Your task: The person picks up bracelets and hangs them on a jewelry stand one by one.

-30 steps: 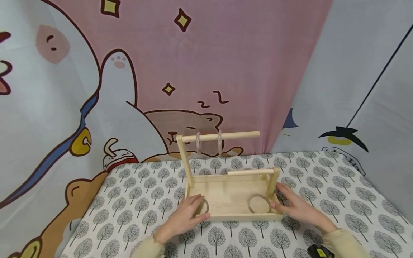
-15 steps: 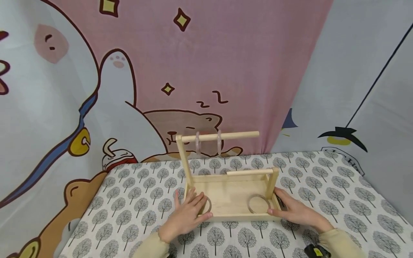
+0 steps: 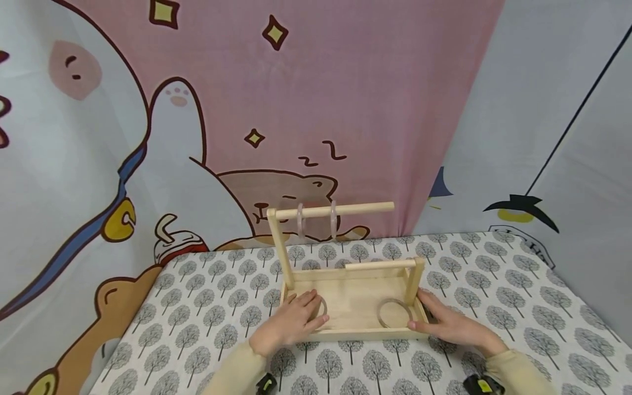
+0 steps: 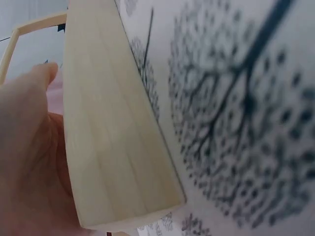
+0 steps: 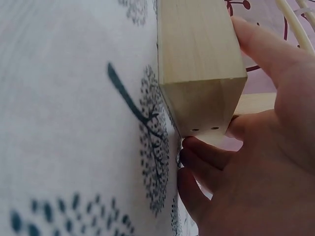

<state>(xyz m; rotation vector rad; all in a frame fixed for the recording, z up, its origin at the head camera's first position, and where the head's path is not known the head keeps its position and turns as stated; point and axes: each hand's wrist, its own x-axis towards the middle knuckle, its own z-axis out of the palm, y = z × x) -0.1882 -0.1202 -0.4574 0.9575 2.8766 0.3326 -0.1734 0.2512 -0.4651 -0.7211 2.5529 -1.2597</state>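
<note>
A pale wooden bangle stand (image 3: 365, 335), a shallow tray with two posts and horizontal bars, stands on the cloth. Its long upper bar (image 3: 360, 208) carries two pinkish bangles (image 3: 300, 220). My left hand (image 3: 291, 323) reaches over the tray's left front corner, fingers extended over a bangle (image 3: 324, 310) that they partly hide. Inside the right end lies another bangle (image 3: 379, 314). My right hand (image 3: 451, 325) holds that end, thumb at the front corner and fingers along the outer side. The right wrist view shows its fingertips (image 5: 189, 147) against the end wall.
A tree-patterned cloth (image 3: 197, 329) covers the table. Behind it hangs a curtain (image 3: 385, 109) with cartoon animals. The short lower bar (image 3: 380, 265) sticks out leftward above the tray from the right post.
My left hand has shifted slightly right with the bangle under its fingers. My right thumb has moved a little onto the tray's front corner. The stand keeps its place.
</note>
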